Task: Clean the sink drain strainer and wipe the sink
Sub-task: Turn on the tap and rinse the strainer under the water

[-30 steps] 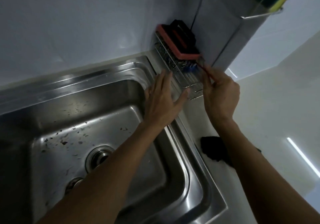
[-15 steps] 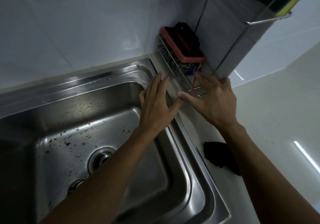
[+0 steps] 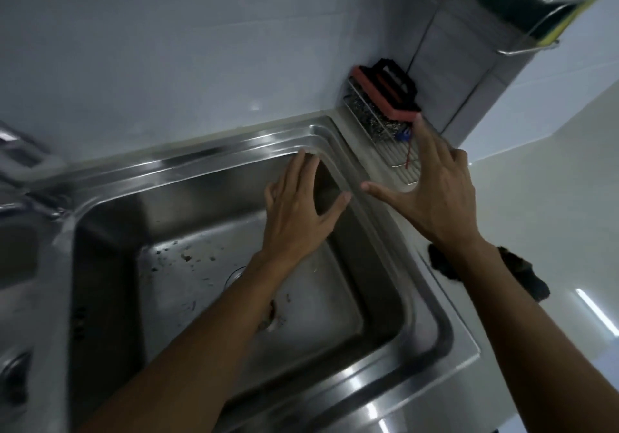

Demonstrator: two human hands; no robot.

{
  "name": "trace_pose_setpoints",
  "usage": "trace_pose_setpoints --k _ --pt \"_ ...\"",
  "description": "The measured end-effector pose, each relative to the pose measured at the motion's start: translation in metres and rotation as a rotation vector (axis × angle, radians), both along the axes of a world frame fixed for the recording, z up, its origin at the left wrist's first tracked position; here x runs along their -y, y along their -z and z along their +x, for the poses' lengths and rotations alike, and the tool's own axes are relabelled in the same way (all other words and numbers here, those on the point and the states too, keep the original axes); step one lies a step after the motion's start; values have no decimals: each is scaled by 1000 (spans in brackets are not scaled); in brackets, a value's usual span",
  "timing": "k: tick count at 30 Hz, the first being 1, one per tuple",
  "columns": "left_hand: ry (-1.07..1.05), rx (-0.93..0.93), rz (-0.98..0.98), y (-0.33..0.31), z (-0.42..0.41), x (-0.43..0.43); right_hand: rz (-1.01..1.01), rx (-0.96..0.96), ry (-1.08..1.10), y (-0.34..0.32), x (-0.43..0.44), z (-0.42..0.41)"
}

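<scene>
The stainless steel sink (image 3: 375, 184) fills the middle of the view, its floor speckled with dark bits of debris (image 3: 187, 258). My left forearm hides most of the drain strainer (image 3: 271, 318). My left hand (image 3: 298, 211) hovers with spread fingers and holds nothing, over the sink's far right corner. My right hand (image 3: 435, 194) is also spread and holding nothing, above the counter just in front of the wire rack (image 3: 398, 161). A red-and-black scrub brush (image 3: 385, 94) and a steel-wool pad (image 3: 382, 124) rest in that rack.
A dark cloth (image 3: 445, 265) lies on the white counter to the right of the sink, partly under my right forearm. A second basin (image 3: 20, 255) and a tap (image 3: 13, 144) show at the left edge. A hanging metal rack (image 3: 536, 13) sits at the top right.
My right hand has let go of the item in the wire rack and pulled back, fingers spread. My left hand has slid off the rim to over the basin. The view has shifted left.
</scene>
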State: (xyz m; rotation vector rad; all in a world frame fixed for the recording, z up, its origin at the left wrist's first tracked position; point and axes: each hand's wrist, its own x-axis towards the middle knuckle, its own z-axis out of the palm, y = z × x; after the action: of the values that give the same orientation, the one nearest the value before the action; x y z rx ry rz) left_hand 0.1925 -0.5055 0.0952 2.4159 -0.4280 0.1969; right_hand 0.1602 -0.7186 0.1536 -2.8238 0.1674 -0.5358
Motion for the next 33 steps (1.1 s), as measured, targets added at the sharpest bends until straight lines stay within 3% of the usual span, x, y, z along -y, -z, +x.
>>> trace_pose_setpoints --k 3,7,10,15,17,24,33 --pt "-48 5 5 -14 -18 -54 100 41 -50 -14 -60 -11" --pt "-183 61 32 -31 -44 -155 416 32 -248 -19 -176 -23" --pt "-275 100 61 -43 -68 -241 882 -113 -351 -12 -275 -32" --pt "-363 142 187 -55 -103 -371 1961 -470 -324 6 -409 -27" --pt "-390 107 256 -57 -102 -406 2197 -510 -257 13 -442 -17" --pt "-274 82 461 -58 -59 -437 2428 -404 -35 17 -493 12" --pt "-222 145 467 -40 -33 -428 2428 -317 19 23 -505 17"
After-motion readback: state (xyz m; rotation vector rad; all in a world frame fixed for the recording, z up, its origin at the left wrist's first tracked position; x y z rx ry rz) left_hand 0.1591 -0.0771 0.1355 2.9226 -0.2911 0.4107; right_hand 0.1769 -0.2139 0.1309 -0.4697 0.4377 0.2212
